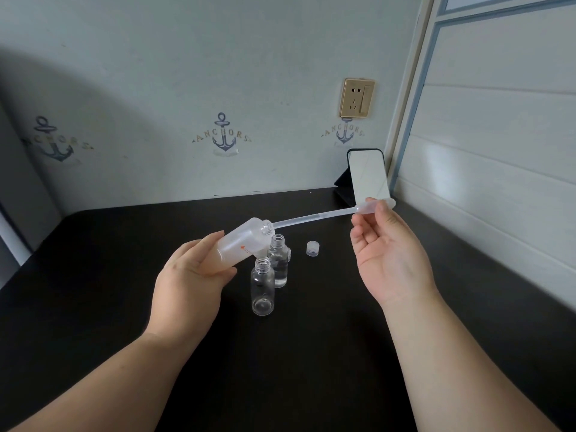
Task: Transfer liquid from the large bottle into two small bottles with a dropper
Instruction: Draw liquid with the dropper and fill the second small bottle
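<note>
My left hand [190, 285] grips the frosted large bottle [243, 241] and holds it tilted, mouth pointing up and to the right. A long clear plastic dropper [314, 217] runs from the bottle's mouth to my right hand [386, 254], which pinches its bulb between thumb and fingers. Below the large bottle two small clear bottles stand upright and uncapped on the black table [311, 353]: the near one [262, 286] looks empty, the far one [278, 260] holds some clear liquid.
A small clear cap [312, 248] lies to the right of the small bottles. A phone [367, 176] leans on a dark stand at the back right corner. A wall runs behind, a white panel along the right edge.
</note>
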